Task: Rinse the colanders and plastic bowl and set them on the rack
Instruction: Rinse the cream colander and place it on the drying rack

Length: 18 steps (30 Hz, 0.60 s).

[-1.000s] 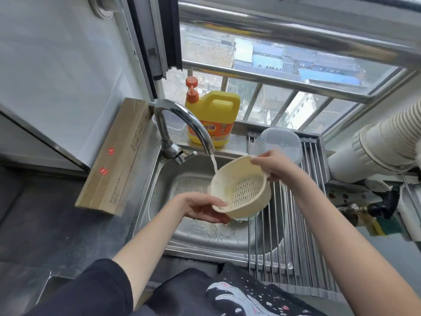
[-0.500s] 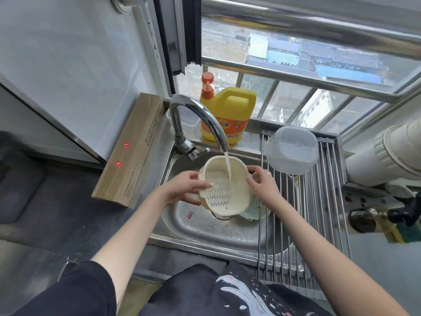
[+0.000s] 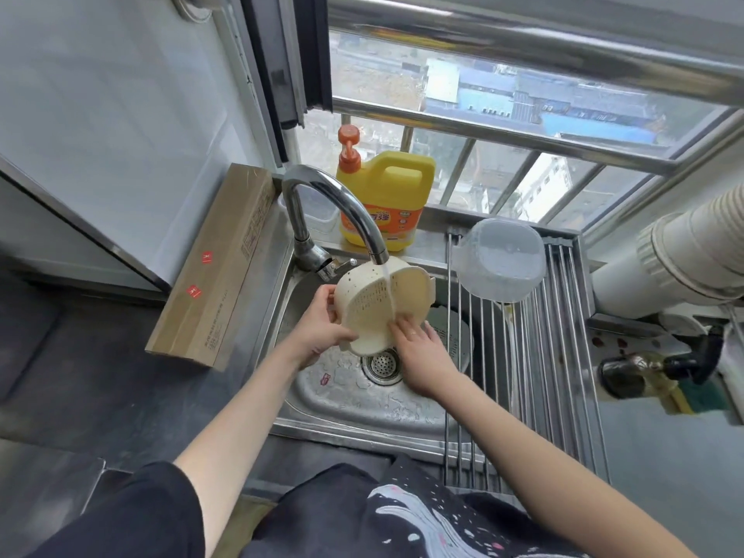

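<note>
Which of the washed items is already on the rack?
The translucent plastic bowl, upside down on the steel rod rack. The cream colander is under the tap; the pale green colander lies in the sink.

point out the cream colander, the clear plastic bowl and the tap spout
cream colander point(image 3: 374, 308), head view, on its perforated outer wall under the water stream
clear plastic bowl point(image 3: 499, 261), head view, on its upturned base, on the rack
tap spout point(image 3: 342, 199), head view, on the curved top of the arch
</note>
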Tool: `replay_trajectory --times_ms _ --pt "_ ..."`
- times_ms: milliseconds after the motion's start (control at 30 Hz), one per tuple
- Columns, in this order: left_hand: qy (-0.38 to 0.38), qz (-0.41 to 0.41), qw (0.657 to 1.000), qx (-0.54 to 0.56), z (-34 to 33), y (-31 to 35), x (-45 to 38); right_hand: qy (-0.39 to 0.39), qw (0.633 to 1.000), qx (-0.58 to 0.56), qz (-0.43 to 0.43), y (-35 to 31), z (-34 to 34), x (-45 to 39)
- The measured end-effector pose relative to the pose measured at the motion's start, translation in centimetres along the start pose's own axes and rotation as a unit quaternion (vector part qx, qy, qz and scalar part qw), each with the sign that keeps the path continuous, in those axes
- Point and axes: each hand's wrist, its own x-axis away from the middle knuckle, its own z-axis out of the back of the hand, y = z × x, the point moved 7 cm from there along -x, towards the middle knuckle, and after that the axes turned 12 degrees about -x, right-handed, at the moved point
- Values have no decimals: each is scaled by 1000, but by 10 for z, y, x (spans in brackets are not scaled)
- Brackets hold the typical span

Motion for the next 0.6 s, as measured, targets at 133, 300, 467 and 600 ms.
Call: replay_trajectory --times_ms 133,300,467,600 --pt "-15 -14 1000 17 -11 3 1 -20 995 58 75 -13 -8 6" --pt "-19 -13 999 35 -21 5 3 49 988 145 2 19 10 3" --pt "-20 -7 1000 -22 -29 -9 -5 -147 986 -35 64 6 -26 12" --pt "33 5 988 -151 -26 -20 -6 -82 822 -551 -116 24 -1 2"
